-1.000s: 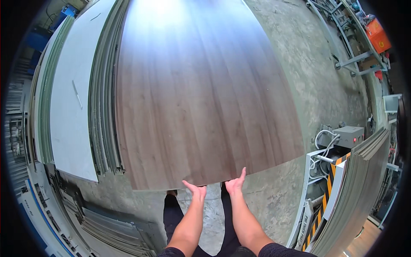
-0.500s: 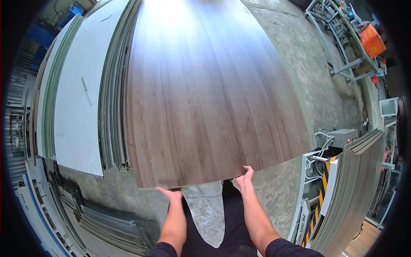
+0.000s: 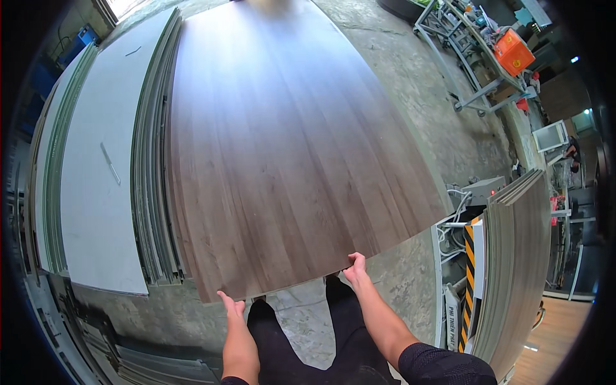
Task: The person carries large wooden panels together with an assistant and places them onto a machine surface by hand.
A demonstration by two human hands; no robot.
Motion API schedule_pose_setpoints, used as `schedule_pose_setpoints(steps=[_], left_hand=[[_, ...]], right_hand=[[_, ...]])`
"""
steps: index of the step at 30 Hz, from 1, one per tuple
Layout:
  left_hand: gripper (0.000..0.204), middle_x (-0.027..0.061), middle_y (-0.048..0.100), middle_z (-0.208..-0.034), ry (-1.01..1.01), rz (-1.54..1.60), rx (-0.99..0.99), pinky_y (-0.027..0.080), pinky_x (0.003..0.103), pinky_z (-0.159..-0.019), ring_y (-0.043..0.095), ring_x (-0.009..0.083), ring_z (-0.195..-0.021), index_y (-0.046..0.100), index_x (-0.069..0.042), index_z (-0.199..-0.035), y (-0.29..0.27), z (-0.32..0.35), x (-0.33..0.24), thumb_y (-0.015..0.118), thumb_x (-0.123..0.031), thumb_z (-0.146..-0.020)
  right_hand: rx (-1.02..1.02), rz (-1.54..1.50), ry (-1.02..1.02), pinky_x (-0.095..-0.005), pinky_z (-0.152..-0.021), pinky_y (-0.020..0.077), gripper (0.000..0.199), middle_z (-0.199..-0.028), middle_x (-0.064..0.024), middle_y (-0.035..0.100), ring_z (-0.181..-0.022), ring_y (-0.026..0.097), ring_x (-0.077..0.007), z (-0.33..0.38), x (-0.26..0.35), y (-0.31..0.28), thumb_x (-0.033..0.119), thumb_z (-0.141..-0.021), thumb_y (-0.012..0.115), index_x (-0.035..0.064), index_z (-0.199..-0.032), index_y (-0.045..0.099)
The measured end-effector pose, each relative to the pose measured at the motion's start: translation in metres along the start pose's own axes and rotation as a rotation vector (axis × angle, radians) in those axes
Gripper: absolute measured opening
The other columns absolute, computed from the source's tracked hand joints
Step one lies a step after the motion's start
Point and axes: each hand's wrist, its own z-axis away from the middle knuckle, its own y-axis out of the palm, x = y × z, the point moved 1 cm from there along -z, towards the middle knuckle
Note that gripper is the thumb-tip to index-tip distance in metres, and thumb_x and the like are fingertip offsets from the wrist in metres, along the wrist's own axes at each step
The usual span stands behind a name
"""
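Holding the near edge of a big brown board (image 3: 289,173), the left hand (image 3: 232,307) and the right hand (image 3: 357,268) show well apart in the head view. The left hand is near the board's close left corner. The right hand is farther along the same edge, with some edge left over past it. Both thumbs show, but most of the other fingers are hidden, so I cannot tell how hard they squeeze. The board stretches out in front of the hands, away from the person. A white board (image 3: 96,212) is on the left. A stack of brown sheets (image 3: 520,250) stands on the right.
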Motion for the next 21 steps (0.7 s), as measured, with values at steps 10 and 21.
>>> schedule_pose_setpoints(steps=[10, 21], left_hand=[[0.086, 0.0094, 0.045, -0.149, -0.066, 0.043, 0.302, 0.035, 0.046, -0.116, 0.045, 0.0306, -0.134, 0.038, -0.005, -0.148, -0.015, 0.081, -0.029, 0.038, -0.071, -0.094], [0.08, 0.0038, 0.057, -0.072, 0.292, -0.722, 0.402, 0.045, 0.031, -0.06, 0.055, 0.0173, -0.065, 0.049, -0.007, -0.136, -0.072, 0.204, -0.167, 0.04, -0.074, -0.092]], right_hand=[[0.222, -0.137, -0.122, -0.0559, -0.103, 0.0417, 0.055, -0.135, -0.016, 0.054, -0.123, 0.053, -0.0354, 0.109, 0.012, 0.02, 0.039, -0.089, 0.043, 0.0027, -0.129, 0.05], [0.273, -0.176, -0.142, -0.0606, -0.102, 0.0416, 0.053, -0.134, -0.0141, 0.057, -0.123, 0.054, -0.0362, 0.244, -0.047, 0.031, 0.042, -0.089, 0.041, 0.0071, -0.127, 0.055]])
